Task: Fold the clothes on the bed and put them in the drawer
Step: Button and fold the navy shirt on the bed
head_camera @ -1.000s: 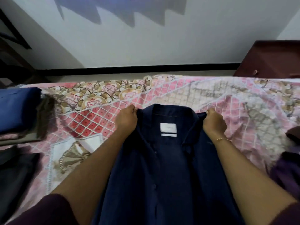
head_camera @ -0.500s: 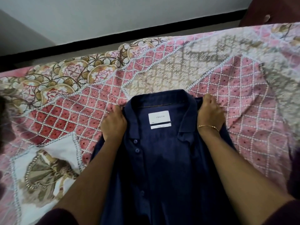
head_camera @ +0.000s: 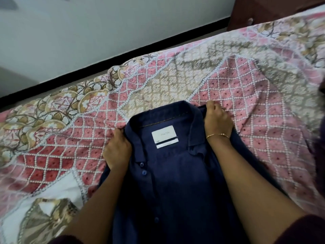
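Note:
A navy blue button-up shirt point(head_camera: 175, 173) lies front up on the bed, collar pointing away from me, a white label showing inside the neck. My left hand point(head_camera: 117, 150) grips the shirt's left shoulder beside the collar. At the right shoulder my right hand point(head_camera: 218, 120), with a thin gold bracelet at the wrist, grips the cloth, fingers curled into it. The shirt's lower part runs out of view below. The dark brown drawer unit point(head_camera: 260, 13) with a round knob stands beyond the bed at the top right.
The bed carries a pink, red and beige patterned bedspread point(head_camera: 246, 88). A white wall with a black skirting point(head_camera: 123, 50) runs behind the bed. Dark purple cloth point(head_camera: 319, 138) shows at the right edge.
The view has tilted down and rolled; the folded blue and dark clothes at the left have left the frame. Both hands still hold the shirt's shoulders, which lie slightly lower on the bedspread.

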